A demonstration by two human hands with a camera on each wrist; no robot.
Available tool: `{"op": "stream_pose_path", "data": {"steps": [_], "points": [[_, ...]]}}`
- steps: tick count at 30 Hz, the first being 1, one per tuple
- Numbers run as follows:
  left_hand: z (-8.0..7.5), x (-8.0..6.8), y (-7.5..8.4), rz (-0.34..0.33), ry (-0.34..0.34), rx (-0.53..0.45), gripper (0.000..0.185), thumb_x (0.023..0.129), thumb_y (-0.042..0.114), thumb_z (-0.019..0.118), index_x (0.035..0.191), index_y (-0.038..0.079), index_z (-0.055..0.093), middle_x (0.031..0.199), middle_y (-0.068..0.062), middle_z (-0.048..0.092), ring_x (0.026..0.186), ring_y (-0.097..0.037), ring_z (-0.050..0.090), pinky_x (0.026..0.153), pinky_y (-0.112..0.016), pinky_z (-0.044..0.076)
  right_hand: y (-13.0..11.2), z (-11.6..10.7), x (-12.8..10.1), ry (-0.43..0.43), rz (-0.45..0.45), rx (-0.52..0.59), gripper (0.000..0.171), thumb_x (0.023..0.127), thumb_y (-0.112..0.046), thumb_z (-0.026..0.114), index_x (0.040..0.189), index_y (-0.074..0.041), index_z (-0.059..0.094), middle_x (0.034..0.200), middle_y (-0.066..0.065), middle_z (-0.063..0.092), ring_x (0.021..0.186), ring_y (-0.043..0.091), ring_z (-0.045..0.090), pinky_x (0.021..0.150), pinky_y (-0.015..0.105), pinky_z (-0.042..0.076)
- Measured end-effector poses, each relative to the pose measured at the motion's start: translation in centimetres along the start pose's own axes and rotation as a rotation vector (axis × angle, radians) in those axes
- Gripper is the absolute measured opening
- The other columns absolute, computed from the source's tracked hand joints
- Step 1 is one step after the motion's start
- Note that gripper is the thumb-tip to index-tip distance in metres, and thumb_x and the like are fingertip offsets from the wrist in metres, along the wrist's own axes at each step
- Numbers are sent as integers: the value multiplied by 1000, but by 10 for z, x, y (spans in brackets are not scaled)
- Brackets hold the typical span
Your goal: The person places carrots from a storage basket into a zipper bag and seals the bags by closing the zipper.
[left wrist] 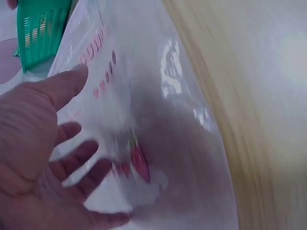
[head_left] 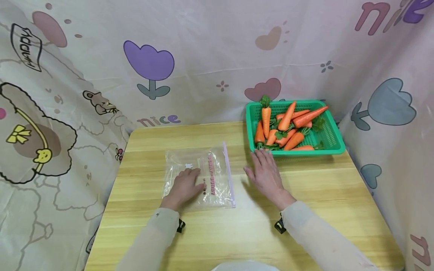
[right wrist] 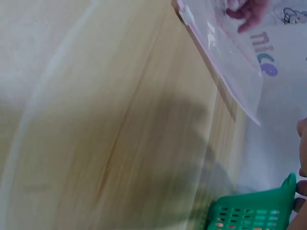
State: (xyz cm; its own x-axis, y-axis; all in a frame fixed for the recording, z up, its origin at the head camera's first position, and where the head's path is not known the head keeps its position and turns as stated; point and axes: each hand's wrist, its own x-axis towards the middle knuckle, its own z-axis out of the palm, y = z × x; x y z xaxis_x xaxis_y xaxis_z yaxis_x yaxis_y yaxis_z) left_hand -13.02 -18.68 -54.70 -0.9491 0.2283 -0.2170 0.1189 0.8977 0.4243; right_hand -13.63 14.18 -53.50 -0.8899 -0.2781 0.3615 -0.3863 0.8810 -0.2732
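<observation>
The left hand (head_left: pixel 184 184) lies flat, fingers relaxed, on a clear zip bag (head_left: pixel 200 177) mid-tabletop (head_left: pixel 237 233). The right hand (head_left: pixel 266 173), fingers spread and empty, rests at the bag's 3 o'clock, just short of the green basket (head_left: pixel 335 135) of carrots (head_left: pixel 286 130) at 1 o'clock. Seemingly a bagging start: opening the bag likely comes first.

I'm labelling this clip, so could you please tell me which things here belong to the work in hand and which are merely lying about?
In hand: clear zip bag under left hand; right hand; green basket; carrots.
Lying about: wooden table; printed cloth backdrop.
</observation>
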Motion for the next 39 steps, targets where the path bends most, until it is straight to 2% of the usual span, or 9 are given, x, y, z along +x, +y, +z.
{"op": "stream_pose_path", "data": {"steps": [5, 9, 16, 22, 25, 27, 29, 34, 39], "points": [[14, 7, 13, -5, 82, 81, 90, 90, 54, 77, 160, 11, 41, 153, -23, 48, 142, -48, 42, 118, -73, 26, -6, 3, -5, -7, -17, -6, 63, 103, -37, 64, 148, 6, 52, 156, 26, 49, 150, 47, 39, 127, 60, 23], [23, 8, 24, 18, 118, 74, 92, 88, 56, 79, 160, 12, 41, 160, -25, 41, 149, -51, 33, 118, -77, 22, -9, 8, -8, 47, -39, -8, 61, 101, -35, 67, 145, 6, 54, 154, 26, 50, 148, 46, 42, 126, 60, 27], [30, 6, 28, -8, 91, 83, 96, 88, 59, 78, 162, 15, 37, 167, -25, 31, 156, -52, 22, 119, -79, 17, -16, 25, -19, 122, -135, 17, 58, 97, -33, 72, 137, 7, 59, 141, 28, 59, 136, 46, 53, 119, 62, 38], [22, 5, 38, -83, 10, 126, 91, 90, 53, 79, 161, 13, 40, 168, -23, 33, 158, -50, 21, 119, -80, 10, -17, 38, -27, 89, -144, -19, 56, 95, -32, 74, 134, 7, 60, 135, 27, 62, 128, 45, 58, 116, 60, 42], [20, 9, 51, -77, 73, 147, 62, 97, 30, 71, 150, 5, 53, 157, -24, 49, 151, -48, 37, 120, -76, 21, -16, 41, -31, 54, -129, -30, 56, 95, -31, 74, 134, 7, 60, 135, 27, 63, 128, 45, 58, 116, 60, 42], [20, 13, 62, -37, 141, 177, 44, 99, 17, 62, 140, 1, 60, 146, -23, 58, 143, -44, 49, 120, -69, 30, -15, 42, -33, 33, -116, -31, 55, 95, -30, 74, 134, 7, 60, 135, 27, 63, 129, 45, 58, 116, 60, 42], [24, 19, 72, 29, 217, 240, 34, 101, 13, 56, 131, 0, 65, 133, -21, 66, 130, -40, 59, 115, -59, 43, -15, 44, -35, 10, -104, -25, 54, 96, -30, 74, 134, 7, 61, 135, 27, 63, 128, 44, 58, 116, 59, 42], [39, 33, 91, 122, 258, 374, 41, 102, 37, 64, 128, 5, 65, 123, -15, 67, 115, -34, 61, 100, -48, 52, -15, 49, -37, -59, -71, -26, 51, 97, -29, 72, 133, 6, 62, 135, 24, 63, 126, 43, 58, 114, 54, 45], [55, 42, 94, 120, 259, 435, 57, 99, 55, 66, 124, 3, 62, 116, -14, 64, 111, -36, 61, 88, -48, 55, -18, 55, -39, -97, -75, -46, 46, 97, -27, 73, 129, 4, 63, 129, 21, 65, 122, 41, 60, 107, 53, 50]]}}
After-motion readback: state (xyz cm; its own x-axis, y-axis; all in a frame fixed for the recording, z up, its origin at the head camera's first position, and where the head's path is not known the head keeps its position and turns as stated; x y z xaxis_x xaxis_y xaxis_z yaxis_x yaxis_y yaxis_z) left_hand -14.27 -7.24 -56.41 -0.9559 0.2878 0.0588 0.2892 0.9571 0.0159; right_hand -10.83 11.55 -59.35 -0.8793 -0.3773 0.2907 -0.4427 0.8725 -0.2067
